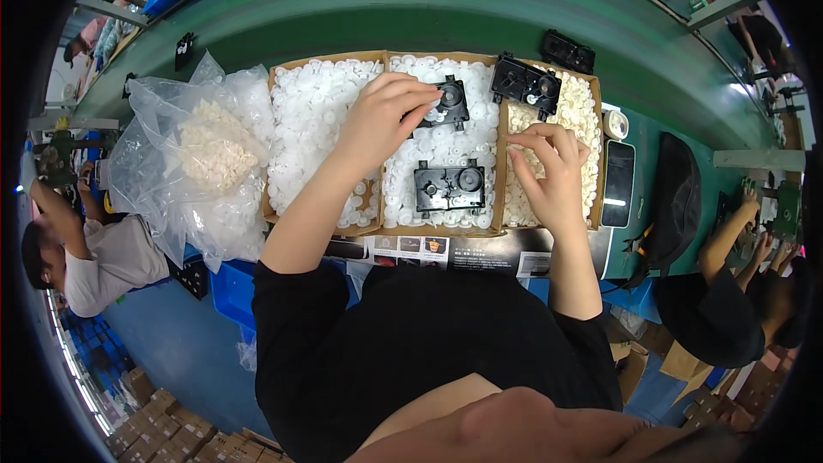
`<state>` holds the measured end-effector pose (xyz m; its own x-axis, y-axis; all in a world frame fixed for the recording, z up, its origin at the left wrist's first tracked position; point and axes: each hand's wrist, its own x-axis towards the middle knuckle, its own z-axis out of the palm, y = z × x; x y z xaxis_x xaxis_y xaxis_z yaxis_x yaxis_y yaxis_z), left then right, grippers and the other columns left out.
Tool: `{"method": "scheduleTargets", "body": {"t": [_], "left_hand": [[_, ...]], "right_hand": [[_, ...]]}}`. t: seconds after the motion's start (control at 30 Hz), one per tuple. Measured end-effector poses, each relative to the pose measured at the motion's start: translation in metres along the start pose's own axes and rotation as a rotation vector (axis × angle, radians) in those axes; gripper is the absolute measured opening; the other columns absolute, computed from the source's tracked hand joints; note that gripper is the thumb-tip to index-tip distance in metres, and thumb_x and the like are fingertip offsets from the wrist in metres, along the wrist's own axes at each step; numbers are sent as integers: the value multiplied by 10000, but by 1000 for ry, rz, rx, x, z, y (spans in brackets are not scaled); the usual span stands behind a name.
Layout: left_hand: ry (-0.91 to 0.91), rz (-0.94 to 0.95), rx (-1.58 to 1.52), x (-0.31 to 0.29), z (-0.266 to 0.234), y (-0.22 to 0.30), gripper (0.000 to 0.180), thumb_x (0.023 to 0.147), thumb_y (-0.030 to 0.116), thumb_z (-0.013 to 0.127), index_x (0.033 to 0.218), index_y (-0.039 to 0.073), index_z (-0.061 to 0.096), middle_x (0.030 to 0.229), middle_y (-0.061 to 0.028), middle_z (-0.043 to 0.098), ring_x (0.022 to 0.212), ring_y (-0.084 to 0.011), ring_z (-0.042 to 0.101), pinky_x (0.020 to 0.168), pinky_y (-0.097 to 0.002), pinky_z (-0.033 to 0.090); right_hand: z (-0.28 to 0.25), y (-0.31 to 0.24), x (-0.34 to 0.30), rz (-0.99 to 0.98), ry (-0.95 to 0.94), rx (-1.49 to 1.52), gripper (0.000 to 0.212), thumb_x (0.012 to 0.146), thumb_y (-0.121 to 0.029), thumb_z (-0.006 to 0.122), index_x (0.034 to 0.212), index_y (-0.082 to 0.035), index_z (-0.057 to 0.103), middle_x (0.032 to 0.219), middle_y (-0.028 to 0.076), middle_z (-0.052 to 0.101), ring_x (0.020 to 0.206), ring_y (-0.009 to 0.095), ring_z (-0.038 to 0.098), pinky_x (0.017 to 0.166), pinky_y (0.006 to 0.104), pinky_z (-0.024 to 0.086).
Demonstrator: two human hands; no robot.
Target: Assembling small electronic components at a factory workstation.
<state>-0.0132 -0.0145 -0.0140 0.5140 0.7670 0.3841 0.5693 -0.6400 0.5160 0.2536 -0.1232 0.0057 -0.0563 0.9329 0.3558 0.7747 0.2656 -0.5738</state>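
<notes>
My left hand (381,116) has its fingers bunched together at the edge of a black plastic housing (453,101) with a round recess. Any small part between those fingertips is hidden. This housing lies on small white plastic parts (403,150) in the middle box section. Below it rests a second black housing (450,187). Over small cream-coloured parts (519,201) in the right section, my right hand (555,173) is bent, thumb and forefinger tips close together; what they pinch is too small to make out. Beyond it, another black housing (525,86) straddles the divider.
Left of the boxes sits a clear plastic bag (214,154) of cream parts. A further black housing (567,51) lies behind, on the green bench (343,21). To the right are a tape roll (615,124), a phone (618,184) and a black bag (673,197). People work at both sides.
</notes>
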Motion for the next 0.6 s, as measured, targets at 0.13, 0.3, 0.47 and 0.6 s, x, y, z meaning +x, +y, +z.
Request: {"method": "scheduleTargets", "body": {"t": [0.13, 0.3, 0.47, 0.6], "left_hand": [[64, 35, 50, -7, 7, -1, 213, 960, 133, 740, 1157, 121, 820, 1165, 49, 766, 1103, -171, 656, 1002, -326, 527], [38, 138, 131, -10, 3, -5, 228, 977, 110, 714, 1186, 123, 806, 1244, 56, 741, 1153, -171, 636, 1034, -328, 510], [-79, 143, 165, -12, -2, -3, 291, 953, 137, 742, 1241, 144, 783, 1330, 34, 697, 1213, -187, 609, 1077, -360, 489], [-17, 133, 309, -16, 0, 4, 449, 873, 166, 821, 1316, 182, 756, 1411, 1, 652, 1250, -231, 609, 1096, -407, 486]], "right_hand": [[1, 0, -1, -6, 2, -1, 154, 917, -178, 778, 1068, -160, 798, 1141, 2, 637, 1007, 180, 538, 991, 379, 291], [2, 2, 0, -20, -2, 4, 149, 916, -177, 782, 1062, -160, 798, 1143, 0, 639, 998, 179, 541, 998, 382, 292], [2, 2, 0, -22, -4, 5, 149, 916, -168, 778, 1064, -162, 793, 1131, -1, 642, 1003, 189, 544, 998, 391, 304], [9, 2, 7, -88, 37, -166, 166, 877, -162, 792, 1043, -165, 780, 1169, 2, 631, 1031, 209, 536, 1000, 416, 318]]}}
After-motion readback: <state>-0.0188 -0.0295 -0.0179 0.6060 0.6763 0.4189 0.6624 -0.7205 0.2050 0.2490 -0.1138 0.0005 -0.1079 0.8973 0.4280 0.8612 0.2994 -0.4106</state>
